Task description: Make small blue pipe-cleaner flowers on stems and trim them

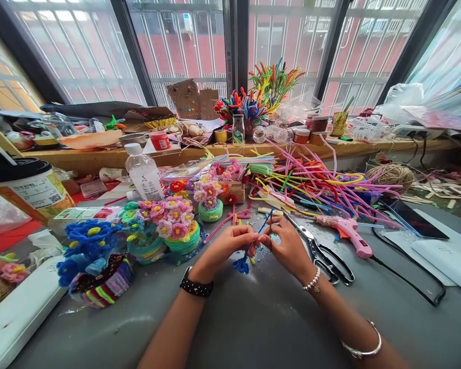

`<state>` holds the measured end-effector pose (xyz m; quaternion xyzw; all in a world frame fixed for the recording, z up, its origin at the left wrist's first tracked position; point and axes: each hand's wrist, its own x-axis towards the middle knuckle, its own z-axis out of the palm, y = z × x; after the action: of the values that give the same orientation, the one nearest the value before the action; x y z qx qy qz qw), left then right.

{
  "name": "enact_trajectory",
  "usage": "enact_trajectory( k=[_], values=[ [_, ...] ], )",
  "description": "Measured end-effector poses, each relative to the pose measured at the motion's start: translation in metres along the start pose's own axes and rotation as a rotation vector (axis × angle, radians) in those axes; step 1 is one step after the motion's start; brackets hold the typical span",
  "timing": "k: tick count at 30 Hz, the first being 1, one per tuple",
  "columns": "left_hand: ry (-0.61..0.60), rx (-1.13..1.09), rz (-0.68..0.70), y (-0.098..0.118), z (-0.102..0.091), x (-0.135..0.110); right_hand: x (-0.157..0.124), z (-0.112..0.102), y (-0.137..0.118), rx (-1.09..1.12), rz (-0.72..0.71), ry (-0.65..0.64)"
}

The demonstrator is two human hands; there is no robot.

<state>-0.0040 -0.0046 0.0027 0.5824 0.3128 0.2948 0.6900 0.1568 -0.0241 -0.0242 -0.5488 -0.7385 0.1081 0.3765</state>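
Over the middle of the grey table, my left hand (pixel 226 248) pinches a blue pipe cleaner (pixel 266 221) between thumb and fingertips. A small blue pipe-cleaner flower (pixel 241 265) hangs just beneath those fingers. Close beside it, my right hand (pixel 288 245) is closed, thumb and fingers meeting around a thin dark pipe cleaner (pixel 271 230) that stands upright. The fingertips of both hands nearly touch, and where the blue and dark strands meet is partly hidden. Black-handled scissors (pixel 326 256) lie right of my right hand, next to a pink glue gun (pixel 348 233).
Pots of blue flowers (pixel 94 261) and pink flowers (pixel 176 220) stand at left, before a plastic bottle (pixel 144 171). Loose pipe cleaners (pixel 311 179) heap up behind my hands. A phone (pixel 417 218) and the glue gun's cord (pixel 403 279) lie right; a drink cup (pixel 26 189) stands far left.
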Motion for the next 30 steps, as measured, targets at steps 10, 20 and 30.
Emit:
enact_trajectory(
  k=[10,20,30],
  values=[
    [-0.045,0.005,0.052,-0.0003,-0.0001,-0.0011,-0.0014,-0.0015,-0.0051,0.054,-0.003,0.102],
    [-0.106,0.056,0.069,-0.0019,-0.001,-0.002,-0.0002,-0.001,-0.0089,0.247,-0.007,0.049],
    [0.016,0.006,0.097,-0.0012,-0.0003,-0.0011,0.0013,-0.0033,-0.0079,0.442,0.112,0.066]
  ],
)
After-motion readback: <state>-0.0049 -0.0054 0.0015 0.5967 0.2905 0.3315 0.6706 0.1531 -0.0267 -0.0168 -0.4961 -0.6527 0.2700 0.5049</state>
